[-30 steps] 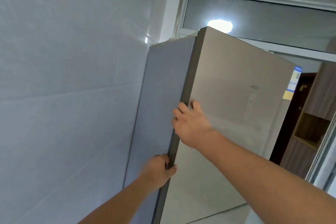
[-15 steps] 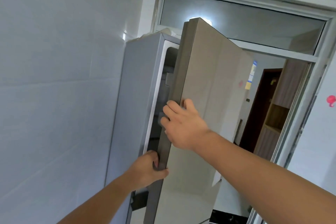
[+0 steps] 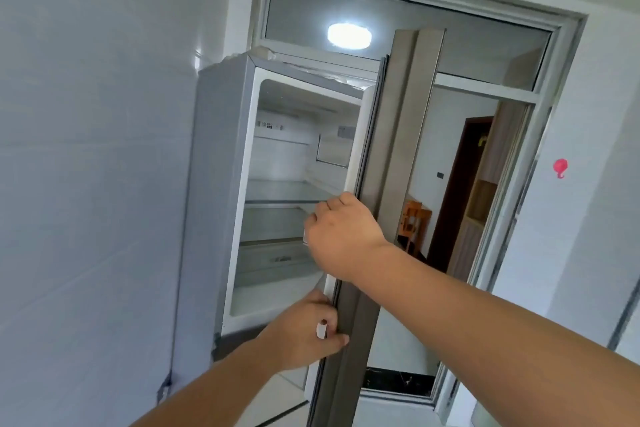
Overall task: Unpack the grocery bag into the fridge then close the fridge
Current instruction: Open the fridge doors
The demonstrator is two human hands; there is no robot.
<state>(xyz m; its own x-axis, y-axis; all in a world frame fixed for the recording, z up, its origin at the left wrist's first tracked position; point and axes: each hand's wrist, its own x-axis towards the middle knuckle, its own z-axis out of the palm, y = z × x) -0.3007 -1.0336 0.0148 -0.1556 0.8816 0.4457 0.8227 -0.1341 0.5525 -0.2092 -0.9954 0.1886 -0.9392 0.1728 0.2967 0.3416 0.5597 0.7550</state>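
Observation:
A tall silver fridge (image 3: pixel 214 184) stands against the tiled wall on the left. Its upper door (image 3: pixel 391 156) is swung wide to the right and shows edge-on. My left hand (image 3: pixel 304 336) grips the door's edge low down, thumb on the outer face. My right hand (image 3: pixel 343 232) holds the same edge higher up, fingers curled around the inner side. Inside, the glass shelves (image 3: pixel 284 194) look bare. No grocery bag is in view.
Behind the door is a sliding glass doorway (image 3: pixel 512 184) into another room with a dark wooden door and a wooden chair (image 3: pixel 414 222). A red hook (image 3: pixel 560 167) sticks to the white wall on the right. White tiled wall (image 3: pixel 86 184) runs close along the fridge's left side.
The fridge door has swung from shut to wide open, pulled rightward by both hands. The fridge's interior shelves have come into sight.

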